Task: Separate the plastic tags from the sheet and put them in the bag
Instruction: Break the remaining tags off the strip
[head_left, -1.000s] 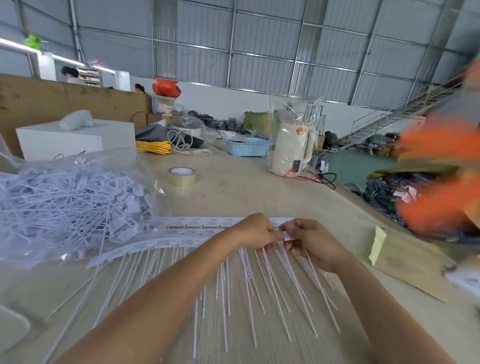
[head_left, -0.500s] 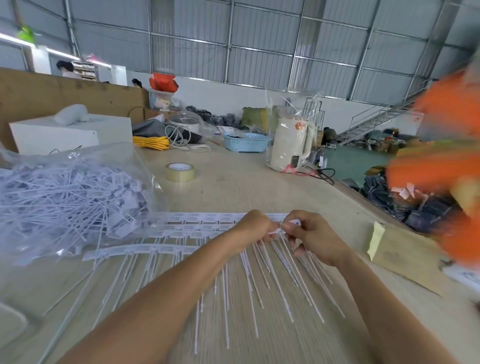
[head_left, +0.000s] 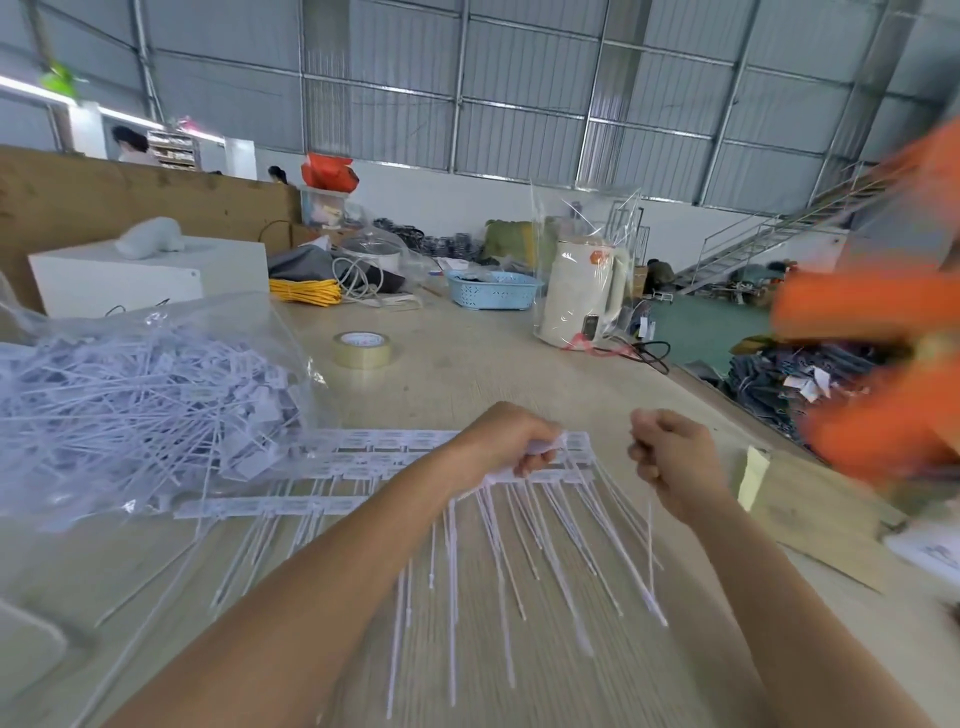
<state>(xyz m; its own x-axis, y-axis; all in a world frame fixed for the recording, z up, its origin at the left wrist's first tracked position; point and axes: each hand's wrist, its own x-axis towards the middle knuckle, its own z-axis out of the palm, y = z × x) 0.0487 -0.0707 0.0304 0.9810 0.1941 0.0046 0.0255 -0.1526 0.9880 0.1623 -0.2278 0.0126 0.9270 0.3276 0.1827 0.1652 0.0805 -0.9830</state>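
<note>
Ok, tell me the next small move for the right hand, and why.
Probably carry it left to the bag and drop the tag in. The right hand holds one tag apart from the sheet, which the left hand grips; the bag already holds loose tags.

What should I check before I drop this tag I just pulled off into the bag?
1. Tag free of the sheet: ok. The right hand holds one tag clear of the sheet.
2. Grip on the tag: ok, fingers curled round its top and the tail hanging down.
3. Sheet held down: ok. The left hand grips its right end.
4. Bag within reach: ok, it lies at the left beside the sheet.
5. Bag mouth open toward the hands: cannot tell.
6. Path to the bag: not ok, the left arm lies across it.
</note>
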